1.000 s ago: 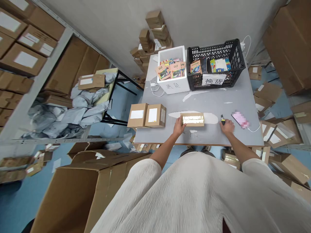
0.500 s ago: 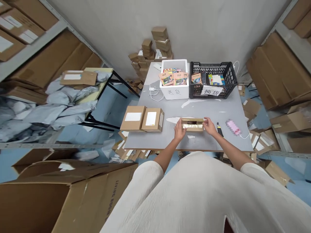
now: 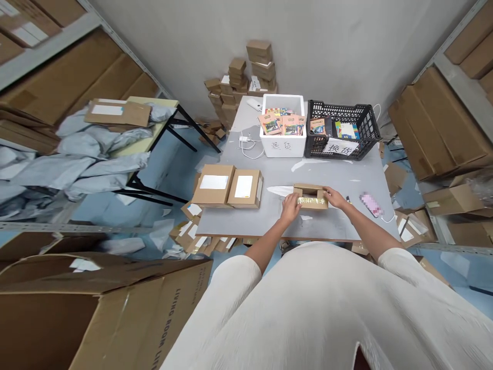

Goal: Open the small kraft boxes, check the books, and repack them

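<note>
A small cardboard box (image 3: 313, 204) lies at the table's front, its top partly open over a dark inside, with shiny tape along the near flap. My left hand (image 3: 291, 207) has its fingers closed on the box's left end. At the opposite end, my right hand (image 3: 334, 198) grips the far right corner. A black cutter (image 3: 348, 199) shows only in part behind my right forearm. Left of the hands stand two closed cardboard boxes with white labels, a larger box (image 3: 213, 191) and a smaller box (image 3: 242, 194).
The grey table (image 3: 277, 221) bears a white foam bin (image 3: 284, 146) of booklets and a black crate (image 3: 356, 149) at the back. A blurred pink phone (image 3: 371, 204) with a cable lies right. Large cartons (image 3: 154, 308) and a side table (image 3: 154, 134) with grey parcels stand left.
The box has tipped so that more of its open top shows, its flaps spread wider. Both hands keep hold of its ends. The whole view has shifted slightly.
</note>
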